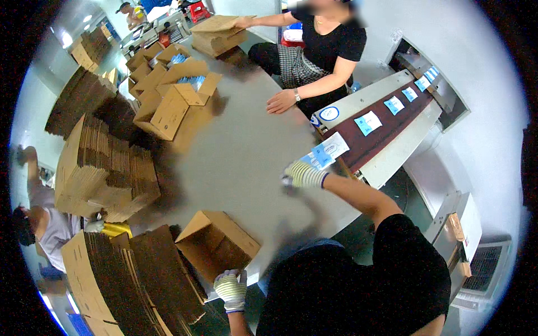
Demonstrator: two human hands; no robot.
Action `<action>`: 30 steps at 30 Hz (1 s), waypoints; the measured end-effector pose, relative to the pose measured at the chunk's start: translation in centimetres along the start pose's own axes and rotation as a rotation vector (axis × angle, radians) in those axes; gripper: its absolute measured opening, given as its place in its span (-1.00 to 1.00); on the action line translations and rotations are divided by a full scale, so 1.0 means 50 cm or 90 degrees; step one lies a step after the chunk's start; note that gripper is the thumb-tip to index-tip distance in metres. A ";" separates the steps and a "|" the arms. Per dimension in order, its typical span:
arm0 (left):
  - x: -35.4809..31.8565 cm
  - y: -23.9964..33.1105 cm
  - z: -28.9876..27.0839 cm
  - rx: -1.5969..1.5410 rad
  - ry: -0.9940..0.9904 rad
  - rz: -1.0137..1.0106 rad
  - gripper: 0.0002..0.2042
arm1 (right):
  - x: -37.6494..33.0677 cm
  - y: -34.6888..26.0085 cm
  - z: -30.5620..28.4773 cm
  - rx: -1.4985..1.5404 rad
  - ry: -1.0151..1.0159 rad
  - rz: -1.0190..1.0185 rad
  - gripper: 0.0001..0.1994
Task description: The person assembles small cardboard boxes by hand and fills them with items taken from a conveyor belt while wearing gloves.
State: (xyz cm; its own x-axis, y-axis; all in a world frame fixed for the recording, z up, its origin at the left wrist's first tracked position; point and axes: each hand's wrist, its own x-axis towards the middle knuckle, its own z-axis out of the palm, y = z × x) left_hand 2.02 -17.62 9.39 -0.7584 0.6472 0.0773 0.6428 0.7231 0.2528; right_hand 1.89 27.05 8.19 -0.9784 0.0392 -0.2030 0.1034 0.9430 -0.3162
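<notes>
My left hand point(230, 292), in a striped knit glove, is closed on the near edge of an open cardboard box point(238, 238) at the table's front edge. The box is tilted, and its dark inside shows. Over the table, at the conveyor's end, my gloved right hand point(305, 175) has its fingers curled round the near end of a few overlapping white-and-blue packets point(330, 148). The fingers partly cover these packets, so their number cannot be told.
More packets point(368, 122) lie spaced along the dark conveyor belt point(384, 134) on the right. Flattened cartons point(106, 173) stand in tall stacks at the left. Open boxes point(174, 103) with packets sit at the far left of the grey table point(224, 162). A co-worker point(330, 56) sits across.
</notes>
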 end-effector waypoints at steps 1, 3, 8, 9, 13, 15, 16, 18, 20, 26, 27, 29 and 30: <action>-0.007 -0.009 0.010 -0.004 0.011 -0.014 -0.83 | 0.002 0.019 -0.003 0.005 -0.006 0.029 -0.64; -0.010 -0.011 0.012 0.012 0.034 -0.001 -0.82 | 0.001 0.070 -0.019 -0.046 -0.013 0.084 -0.65; -0.008 -0.006 0.021 0.014 0.016 0.022 -0.79 | 0.019 0.176 -0.067 -0.258 -0.087 0.201 -0.70; -0.010 -0.005 0.023 0.022 0.008 0.025 -0.79 | 0.021 0.186 -0.081 -0.279 -0.110 0.205 -0.69; -0.014 -0.006 0.033 0.013 0.027 0.035 -0.80 | 0.036 0.238 -0.082 -0.317 -0.192 0.212 -0.64; -0.018 -0.007 0.037 0.009 0.027 0.026 -0.81 | 0.052 0.244 -0.088 -0.299 -0.237 0.215 -0.61; -0.020 -0.009 0.034 0.008 0.028 0.019 -0.81 | 0.066 0.239 -0.092 -0.289 -0.300 0.224 -0.57; -0.024 -0.011 0.036 0.013 0.022 0.014 -0.81 | 0.081 0.227 -0.097 -0.267 -0.388 0.183 -0.52; -0.023 -0.008 0.030 0.002 0.021 0.013 -0.81 | 0.085 0.248 -0.059 -0.292 -0.395 0.197 -0.54; -0.015 0.002 0.025 -0.002 0.049 0.039 -0.80 | 0.034 0.390 0.144 -0.220 -0.483 0.212 -0.64; -0.015 0.004 0.025 -0.007 0.028 0.027 -0.80 | 0.028 0.379 0.159 -0.093 -0.498 0.246 -0.61; -0.020 0.004 0.031 0.035 -0.013 0.002 -0.82 | -0.016 0.314 0.187 0.041 -0.524 0.280 -0.59; -0.027 0.002 0.034 0.027 0.024 0.003 -0.82 | -0.032 0.200 0.148 -0.054 -0.417 0.252 -0.56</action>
State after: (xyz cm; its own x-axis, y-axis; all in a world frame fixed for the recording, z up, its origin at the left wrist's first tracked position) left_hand 3.28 -18.01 7.69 -0.7582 0.6418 0.1148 0.6499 0.7301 0.2112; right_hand 5.81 33.98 -1.50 -0.5632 0.2000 -0.8017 0.3831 0.9229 -0.0389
